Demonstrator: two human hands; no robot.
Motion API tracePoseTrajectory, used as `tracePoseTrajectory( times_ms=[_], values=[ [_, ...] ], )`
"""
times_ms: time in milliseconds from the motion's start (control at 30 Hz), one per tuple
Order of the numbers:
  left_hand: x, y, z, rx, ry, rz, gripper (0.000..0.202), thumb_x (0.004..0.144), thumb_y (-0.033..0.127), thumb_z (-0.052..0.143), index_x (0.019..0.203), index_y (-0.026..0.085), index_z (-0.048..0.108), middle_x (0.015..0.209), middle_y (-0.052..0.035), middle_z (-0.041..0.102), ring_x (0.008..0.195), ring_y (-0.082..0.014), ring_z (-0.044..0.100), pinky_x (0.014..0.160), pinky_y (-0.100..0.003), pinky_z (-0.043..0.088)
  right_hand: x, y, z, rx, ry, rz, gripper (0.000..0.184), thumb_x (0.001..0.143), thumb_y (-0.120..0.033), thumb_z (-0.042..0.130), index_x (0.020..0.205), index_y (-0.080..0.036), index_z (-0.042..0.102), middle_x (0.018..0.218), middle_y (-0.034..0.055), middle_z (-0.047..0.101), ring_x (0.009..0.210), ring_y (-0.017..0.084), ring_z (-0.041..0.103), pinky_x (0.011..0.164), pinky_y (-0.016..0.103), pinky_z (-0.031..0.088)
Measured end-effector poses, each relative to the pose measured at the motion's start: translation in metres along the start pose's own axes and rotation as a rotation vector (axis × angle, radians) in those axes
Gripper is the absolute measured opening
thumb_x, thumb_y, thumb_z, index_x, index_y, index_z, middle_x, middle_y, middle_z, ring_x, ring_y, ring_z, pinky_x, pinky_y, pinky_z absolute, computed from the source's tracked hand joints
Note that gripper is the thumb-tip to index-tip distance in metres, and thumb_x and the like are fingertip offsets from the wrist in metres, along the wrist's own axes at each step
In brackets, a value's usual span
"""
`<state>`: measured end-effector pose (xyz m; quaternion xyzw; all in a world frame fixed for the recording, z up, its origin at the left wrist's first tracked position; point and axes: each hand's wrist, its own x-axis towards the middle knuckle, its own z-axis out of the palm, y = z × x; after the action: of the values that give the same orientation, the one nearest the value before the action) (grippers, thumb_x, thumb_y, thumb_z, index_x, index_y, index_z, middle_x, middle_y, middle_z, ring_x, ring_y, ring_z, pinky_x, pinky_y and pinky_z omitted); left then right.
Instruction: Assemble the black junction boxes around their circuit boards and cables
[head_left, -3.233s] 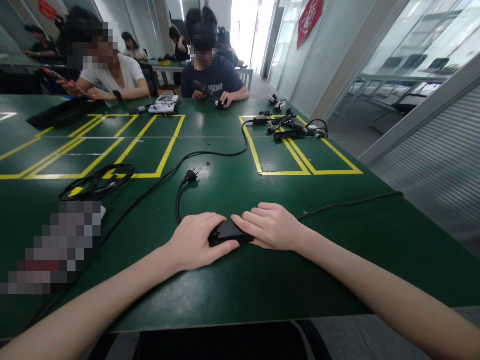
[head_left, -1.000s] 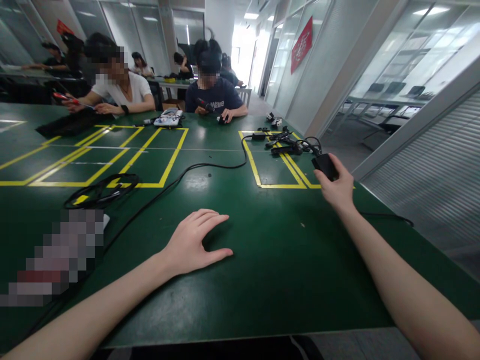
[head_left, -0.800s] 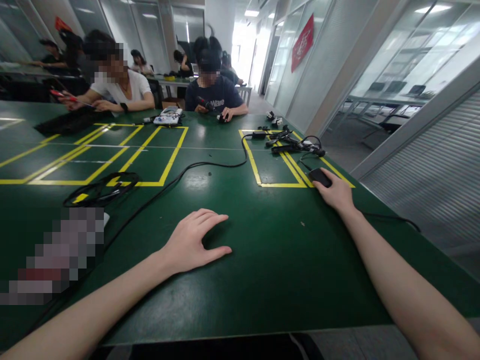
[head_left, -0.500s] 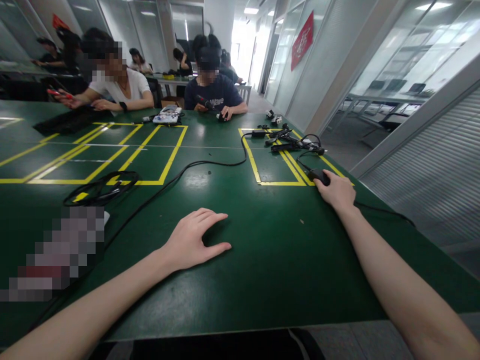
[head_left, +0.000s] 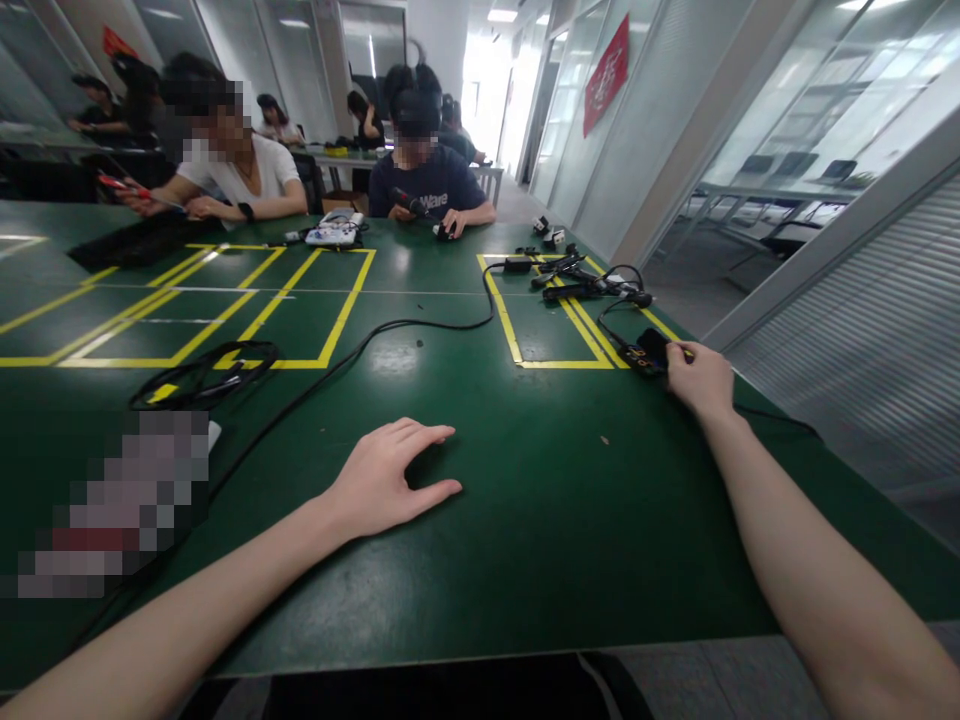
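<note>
My left hand [head_left: 382, 482] rests on the green table [head_left: 525, 560], fingers stretched and thumb apart, holding nothing. At the right edge of the yellow tape, my right hand [head_left: 701, 380] pinches a dark, rounded cover [head_left: 655, 345], which looks like the top shell of a computer mouse. The cover is tilted up. Beneath and left of it lies the corded black mouse base [head_left: 639, 360], with small parts showing inside. My fingers partly hide where cover and base meet, so I cannot tell whether they touch.
A tangle of black cables and parts [head_left: 574, 280] lies beyond my right hand. A long black cable [head_left: 390, 325] crosses the table; a coiled cable [head_left: 202, 375] and a blurred-out object [head_left: 127, 510] lie left. Two people [head_left: 427, 190] [head_left: 247, 175] work across the table.
My right hand has moved a little right and tilted the cover up, baring the mouse's inside. My left hand has stayed in place.
</note>
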<state>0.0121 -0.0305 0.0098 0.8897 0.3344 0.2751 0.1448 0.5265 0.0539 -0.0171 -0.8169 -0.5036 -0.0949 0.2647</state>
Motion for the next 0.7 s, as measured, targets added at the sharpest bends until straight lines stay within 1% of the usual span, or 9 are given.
tracePoseTrajectory(
  times_ms=[100,200,267,333,400,467,567,633,700],
  values=[
    [0.000,0.000,-0.001,0.001,-0.001,0.001,0.047,0.092,0.049,0.075,0.129,0.021,0.067,0.117,-0.0082,0.079,0.105,-0.0267,0.074,0.092,-0.043,0.061,-0.002,-0.003,-0.002,0.026,-0.015,0.119,0.046,0.098,-0.037,0.046,0.123,-0.012,0.075,0.097,0.0191,0.076,0.084,0.035,0.074,0.082,0.048,0.058],
    [0.000,0.000,-0.001,0.007,0.001,0.010,0.047,0.093,0.048,0.075,0.129,0.019,0.067,0.115,-0.0079,0.079,0.104,-0.0266,0.074,0.091,-0.043,0.061,-0.005,-0.009,-0.003,0.053,-0.013,0.155,0.051,0.094,-0.040,0.054,0.134,-0.012,0.069,0.111,0.0191,0.075,0.090,0.034,0.074,0.087,0.048,0.057],
    [0.000,0.000,-0.001,0.012,-0.002,0.014,0.046,0.093,0.046,0.076,0.129,0.019,0.066,0.115,-0.0077,0.079,0.104,-0.0265,0.074,0.091,-0.043,0.060,-0.007,-0.011,-0.004,0.076,0.008,0.121,0.058,0.089,-0.045,0.063,0.137,-0.013,0.066,0.115,0.0181,0.073,0.100,0.036,0.071,0.092,0.050,0.055],
    [0.001,0.001,-0.001,0.014,-0.008,0.012,0.045,0.093,0.045,0.075,0.129,0.020,0.066,0.115,-0.0074,0.079,0.104,-0.0263,0.074,0.092,-0.043,0.060,-0.008,-0.012,-0.006,0.112,0.026,0.054,0.062,0.081,-0.048,0.072,0.133,-0.014,0.067,0.110,0.0161,0.070,0.104,0.037,0.067,0.093,0.050,0.052],
    [0.001,0.001,-0.001,0.017,-0.014,0.009,0.044,0.093,0.044,0.075,0.129,0.020,0.067,0.115,-0.0073,0.079,0.105,-0.0264,0.073,0.091,-0.043,0.060,-0.009,-0.013,-0.008,0.155,0.032,-0.002,0.062,0.075,-0.048,0.078,0.126,-0.016,0.069,0.099,0.0122,0.067,0.100,0.036,0.064,0.089,0.048,0.051],
    [0.001,0.002,-0.001,0.020,-0.017,0.008,0.043,0.094,0.044,0.074,0.129,0.020,0.067,0.114,-0.0075,0.079,0.105,-0.0264,0.073,0.091,-0.043,0.060,-0.008,-0.014,-0.011,0.177,0.028,-0.013,0.062,0.071,-0.046,0.081,0.124,-0.016,0.070,0.092,0.0083,0.063,0.094,0.033,0.063,0.086,0.045,0.051],
    [0.001,0.003,-0.002,0.019,-0.021,0.007,0.042,0.095,0.044,0.073,0.129,0.020,0.068,0.115,-0.0079,0.079,0.105,-0.0262,0.073,0.092,-0.042,0.060,-0.008,-0.017,-0.016,0.154,0.019,0.016,0.060,0.075,-0.043,0.079,0.127,-0.014,0.071,0.093,0.0086,0.063,0.093,0.032,0.063,0.085,0.043,0.051],
    [0.001,0.003,-0.002,0.016,-0.021,0.006,0.041,0.095,0.044,0.072,0.129,0.021,0.068,0.115,-0.0080,0.079,0.105,-0.0260,0.073,0.092,-0.042,0.061,-0.007,-0.018,-0.018,0.108,0.015,0.037,0.054,0.083,-0.043,0.073,0.127,-0.011,0.072,0.100,0.0135,0.066,0.098,0.033,0.065,0.087,0.042,0.051],
    [0.001,0.003,-0.002,0.013,-0.021,0.008,0.040,0.095,0.044,0.072,0.128,0.021,0.068,0.114,-0.0080,0.079,0.105,-0.0262,0.073,0.091,-0.042,0.061,-0.007,-0.017,-0.017,0.046,0.003,0.016,0.050,0.090,-0.042,0.065,0.126,-0.007,0.072,0.107,0.0201,0.068,0.103,0.036,0.066,0.089,0.044,0.052]
  ],
)
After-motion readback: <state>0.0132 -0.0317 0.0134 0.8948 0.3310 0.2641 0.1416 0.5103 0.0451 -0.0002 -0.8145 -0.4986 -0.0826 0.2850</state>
